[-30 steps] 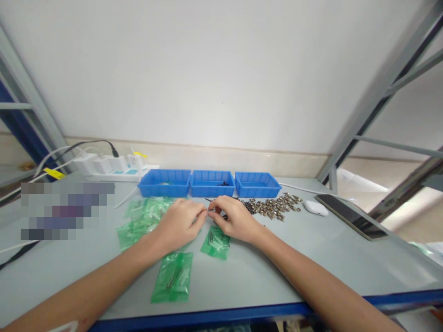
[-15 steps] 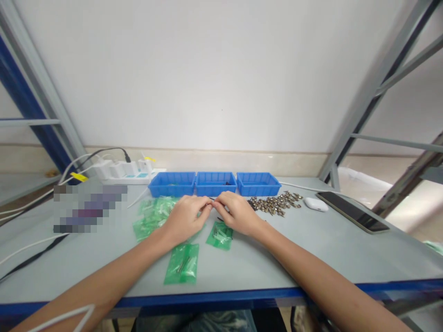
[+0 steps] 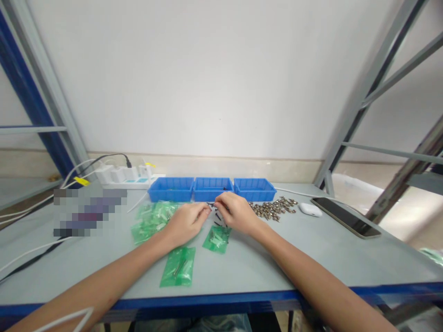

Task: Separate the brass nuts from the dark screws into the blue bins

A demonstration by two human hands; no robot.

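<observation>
In front of the blue bins, my left hand (image 3: 187, 222) and my right hand (image 3: 237, 212) are close together, each with its fingertips pinched. A thin dark screw-like piece (image 3: 211, 204) spans the small gap between them, its ends hidden in the fingers. Similar dark pieces (image 3: 218, 224) lie on the table just below my right hand. A green plastic bag (image 3: 216, 239) with small metal parts is beneath them, and another green bag (image 3: 178, 267) with long screws lies nearer the front edge. Beside my left hand is a heap of filled green bags (image 3: 152, 222).
Three blue bins (image 3: 171, 190) stand in a row along the wall. A pile of shiny metal fittings (image 3: 273, 208) lies right of my right hand, then a white earbud case (image 3: 310, 210) and a phone (image 3: 346, 217). A power strip (image 3: 126, 184) with cables occupies the back left.
My hands have drawn slightly apart, so the thin dark piece now shows between the fingertips. The whole view has shifted a little.
</observation>
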